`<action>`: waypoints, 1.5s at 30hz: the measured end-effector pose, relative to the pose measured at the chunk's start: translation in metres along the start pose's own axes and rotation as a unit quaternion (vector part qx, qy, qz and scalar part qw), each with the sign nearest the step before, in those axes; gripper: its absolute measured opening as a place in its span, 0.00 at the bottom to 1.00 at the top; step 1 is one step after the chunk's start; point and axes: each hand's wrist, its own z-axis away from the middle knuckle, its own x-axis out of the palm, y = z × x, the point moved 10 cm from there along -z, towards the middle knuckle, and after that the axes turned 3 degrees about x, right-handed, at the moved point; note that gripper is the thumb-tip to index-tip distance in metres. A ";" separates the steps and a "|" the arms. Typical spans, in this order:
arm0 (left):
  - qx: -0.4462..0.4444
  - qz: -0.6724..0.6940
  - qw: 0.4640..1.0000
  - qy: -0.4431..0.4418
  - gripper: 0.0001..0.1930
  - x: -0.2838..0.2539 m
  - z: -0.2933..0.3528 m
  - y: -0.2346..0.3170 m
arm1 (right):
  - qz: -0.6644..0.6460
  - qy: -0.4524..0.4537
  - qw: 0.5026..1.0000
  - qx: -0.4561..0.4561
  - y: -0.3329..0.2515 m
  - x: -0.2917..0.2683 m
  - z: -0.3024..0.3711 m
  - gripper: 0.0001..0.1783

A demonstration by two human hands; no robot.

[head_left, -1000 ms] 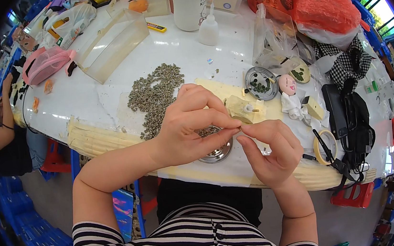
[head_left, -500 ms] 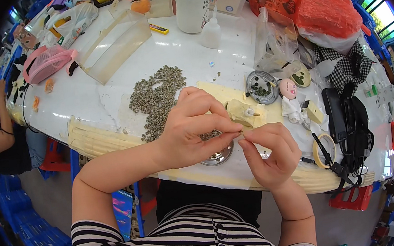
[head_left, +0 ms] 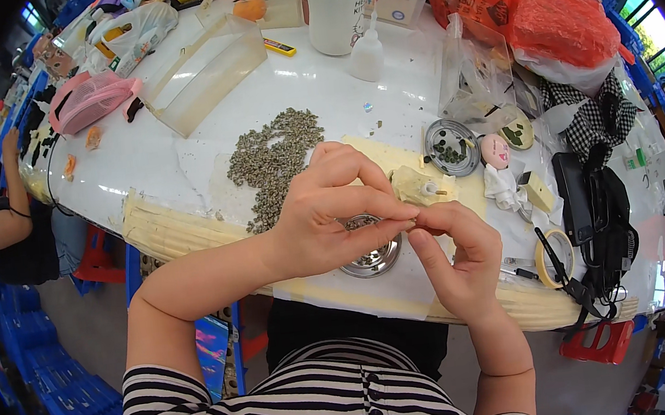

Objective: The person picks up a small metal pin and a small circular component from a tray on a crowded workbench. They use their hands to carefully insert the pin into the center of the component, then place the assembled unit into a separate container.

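My left hand [head_left: 333, 211] is closed in a pinch, thumb against forefinger. The fingertips of my right hand [head_left: 465, 258] meet it, the fingers bent and the thumb just below. Whatever tiny thing they hold is too small to make out. Under my left fingers stands a shiny round metal dish [head_left: 377, 265] with small grey pieces inside, partly hidden. Just beyond the fingertips is a cream-coloured block [head_left: 409, 184] with a small peg. A loose pile of small grey-green pieces [head_left: 267, 162] spreads on the table beyond my left hand.
Farther right are a round dish [head_left: 474, 162] with dark green bits, a pink oval thing [head_left: 494, 150], a tape roll [head_left: 547, 266] and a black bag [head_left: 595, 237]. A white jar [head_left: 336, 12], squeeze bottle [head_left: 367, 58], clear tray [head_left: 210, 82] and red bags [head_left: 555, 14] stand far back. Another person [head_left: 5, 217] sits left.
The view has shifted slightly, so the table's things appear a little farther right. My right fingertips have come up against the left ones, and both hands stay pinched together.
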 end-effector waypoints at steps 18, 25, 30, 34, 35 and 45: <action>-0.021 -0.014 1.000 -0.011 0.13 0.006 -0.001 -0.004 | 0.051 0.069 0.995 -0.060 -0.011 -0.012 0.003 0.11; 0.010 -0.026 0.999 -0.034 0.13 0.011 -0.002 0.001 | -0.003 0.027 0.999 -0.026 -0.001 -0.008 0.001 0.07; -0.006 -0.058 0.998 -0.024 0.12 0.008 -0.003 0.001 | 0.062 0.073 0.990 -0.106 -0.017 -0.013 0.005 0.09; -0.021 -0.058 0.998 -0.010 0.12 0.005 -0.001 -0.003 | 0.098 0.078 0.984 -0.127 -0.026 -0.011 0.005 0.11; -0.021 -0.056 0.998 -0.005 0.12 0.004 -0.001 -0.002 | 0.098 0.077 0.985 -0.120 -0.025 -0.012 0.005 0.11; 0.000 -0.012 1.000 -0.017 0.12 0.005 0.002 -0.001 | 0.005 0.030 1.000 0.003 0.000 -0.005 0.000 0.08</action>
